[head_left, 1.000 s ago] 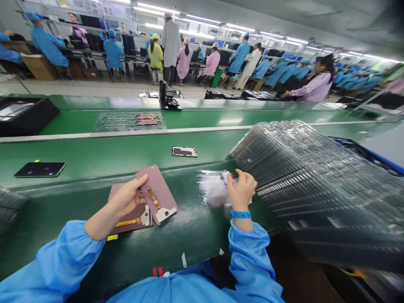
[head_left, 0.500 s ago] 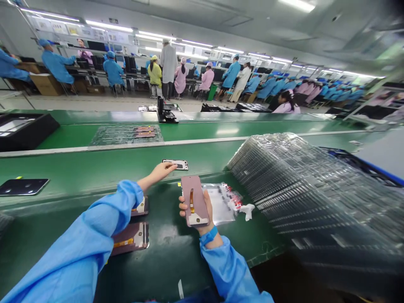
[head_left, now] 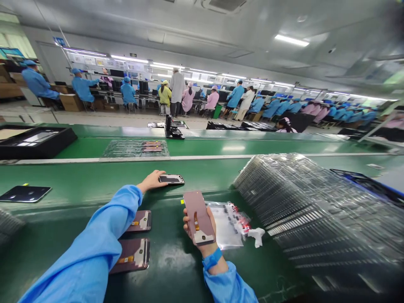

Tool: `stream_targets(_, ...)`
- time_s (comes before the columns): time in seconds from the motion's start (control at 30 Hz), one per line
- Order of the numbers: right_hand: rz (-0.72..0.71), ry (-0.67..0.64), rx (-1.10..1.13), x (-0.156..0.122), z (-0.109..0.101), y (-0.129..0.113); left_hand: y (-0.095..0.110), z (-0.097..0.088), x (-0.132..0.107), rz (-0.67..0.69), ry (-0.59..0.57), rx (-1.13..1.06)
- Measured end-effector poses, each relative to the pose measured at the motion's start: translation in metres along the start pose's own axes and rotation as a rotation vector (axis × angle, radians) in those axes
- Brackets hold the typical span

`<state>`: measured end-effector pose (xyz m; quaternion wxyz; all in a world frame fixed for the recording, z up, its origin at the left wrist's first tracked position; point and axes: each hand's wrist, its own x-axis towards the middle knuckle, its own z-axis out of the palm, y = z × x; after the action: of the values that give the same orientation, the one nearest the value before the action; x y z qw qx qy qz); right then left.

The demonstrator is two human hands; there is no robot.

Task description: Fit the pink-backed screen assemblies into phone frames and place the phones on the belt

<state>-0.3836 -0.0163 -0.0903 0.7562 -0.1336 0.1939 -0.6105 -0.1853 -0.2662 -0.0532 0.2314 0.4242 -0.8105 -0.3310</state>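
Note:
In my right hand [head_left: 208,229] is a phone screen [head_left: 197,210], its brownish back facing me and an orange flex cable on it; my fingers wrap its left edge. My left hand [head_left: 152,181] reaches forward and grips the left end of a phone frame [head_left: 174,179] lying on the green belt. Under my left sleeve lie stacked phone screens, a nearer pile [head_left: 135,256] and a farther pile [head_left: 143,221], partly hidden by the arm. A clear plastic bag [head_left: 224,223] with red marks lies right of my right hand.
A tall stack of clear plastic trays [head_left: 303,198] leans on the right. Crumpled white paper [head_left: 257,236] lies beside the bag. At left are a dark phone panel [head_left: 27,194] and a black box [head_left: 41,141]. A clear tray [head_left: 126,148] holds screens farther back; several workers sit beyond.
My left hand has shifted from over the phone frame to its left end, now gripping it. The camera view has tilted upward. My right hand still holds the screen.

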Motion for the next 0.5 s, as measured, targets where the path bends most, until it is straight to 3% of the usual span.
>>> stream_targets(0.13, 0.002, 0.029, 0.006, -0.005, 0.003, 0.001, 0.011, -0.036, -0.031, -0.079, 0.201, -0.156)
stream_targets(0.27, -0.043, 0.058, -0.012, -0.011, 0.01, -0.003, 0.031, -0.061, -0.09, -0.172, 0.297, -0.462)
stream_targets(0.37, -0.16, 0.068, -0.125, -0.019, 0.019, -0.005, 0.049, -0.061, -0.154, -0.201, 0.289, -0.674)
stream_targets(0.5, -0.35, 0.041, -0.392, -0.039, 0.042, 0.0, 0.065, -0.037, -0.239, -0.208, 0.194, -0.994)
